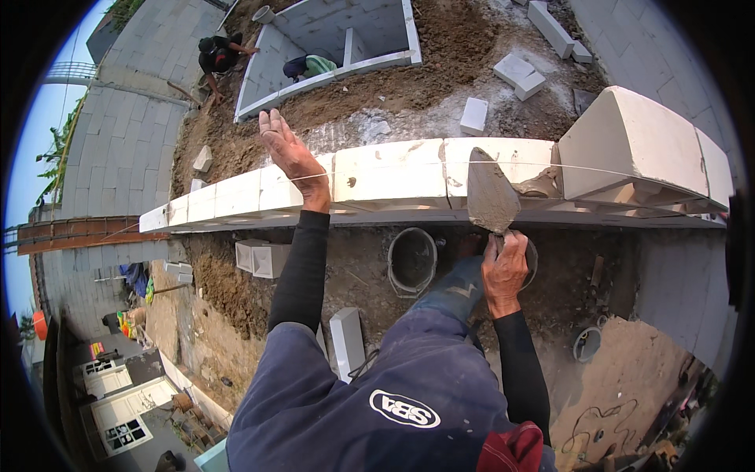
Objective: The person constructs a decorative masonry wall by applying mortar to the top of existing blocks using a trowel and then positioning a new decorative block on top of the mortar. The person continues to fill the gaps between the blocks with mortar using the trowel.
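My right hand [504, 271] is wrapped round the handle of a pointing-shaped trowel [492, 193], its grey, mortar-smeared blade tilted up in front of the wall. Over the top of the white block wall [385, 169], my left hand [295, 155] is open, fingers stretched out and holding nothing. Whether its palm touches the blocks I cannot tell. A thin string [582, 167] runs along the wall past both hands. Right of the blade, grey mortar [541, 183] lies on the wall top, against a taller block [629, 145].
Below the wall stands a bucket [412, 262]; another round rim is partly hidden behind my right hand. Loose blocks [346, 342] lie near my legs and beyond the wall [519, 75]. Two people work at a block-walled pit [330, 86] at the far left.
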Tool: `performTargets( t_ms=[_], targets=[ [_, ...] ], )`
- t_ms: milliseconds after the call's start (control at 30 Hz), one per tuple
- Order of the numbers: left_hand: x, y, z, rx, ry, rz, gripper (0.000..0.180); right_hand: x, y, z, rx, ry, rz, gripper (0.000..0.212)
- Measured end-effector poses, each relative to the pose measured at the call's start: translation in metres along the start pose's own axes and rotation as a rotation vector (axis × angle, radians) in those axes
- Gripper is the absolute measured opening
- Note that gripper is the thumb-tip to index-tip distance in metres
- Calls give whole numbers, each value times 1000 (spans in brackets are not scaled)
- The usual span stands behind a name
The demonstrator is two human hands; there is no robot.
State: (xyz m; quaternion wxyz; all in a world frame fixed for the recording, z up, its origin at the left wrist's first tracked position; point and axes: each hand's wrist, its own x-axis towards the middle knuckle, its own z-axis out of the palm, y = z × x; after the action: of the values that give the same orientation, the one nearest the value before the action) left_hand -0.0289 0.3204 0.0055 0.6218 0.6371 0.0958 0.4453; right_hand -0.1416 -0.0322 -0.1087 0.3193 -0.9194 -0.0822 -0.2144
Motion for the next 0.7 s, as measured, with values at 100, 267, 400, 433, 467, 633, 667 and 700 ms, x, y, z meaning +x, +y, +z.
performTargets(
  t_ms=[100,267,400,433,467,633,667,700],
  targets=[
    [-10,-15,-20,352,-136,229,77,-9,2,5,-35,11,4,32],
    [-18,-18,-42,783,-304,230,83,-32,13,-3,-72,-10,-25,32],
    [-11,-10,-65,914,-413,126,104,-67,23,-25,-21,-54,33,39],
    [-5,-13,-80,965,-399,172,103,-75,21,-33,-1,-74,29,40],
    [3,-20,-105,1028,-378,260,90,-83,14,-43,7,-94,25,41],
    [45,-32,-166,1189,-230,212,93,-53,-32,-33,139,-85,-41,46],
    [50,-37,-162,1172,-242,203,98,-34,-44,-19,151,-72,-52,45],
    [49,-43,-156,1156,-251,189,104,-21,-49,-9,162,-65,-66,44]
  ],
)
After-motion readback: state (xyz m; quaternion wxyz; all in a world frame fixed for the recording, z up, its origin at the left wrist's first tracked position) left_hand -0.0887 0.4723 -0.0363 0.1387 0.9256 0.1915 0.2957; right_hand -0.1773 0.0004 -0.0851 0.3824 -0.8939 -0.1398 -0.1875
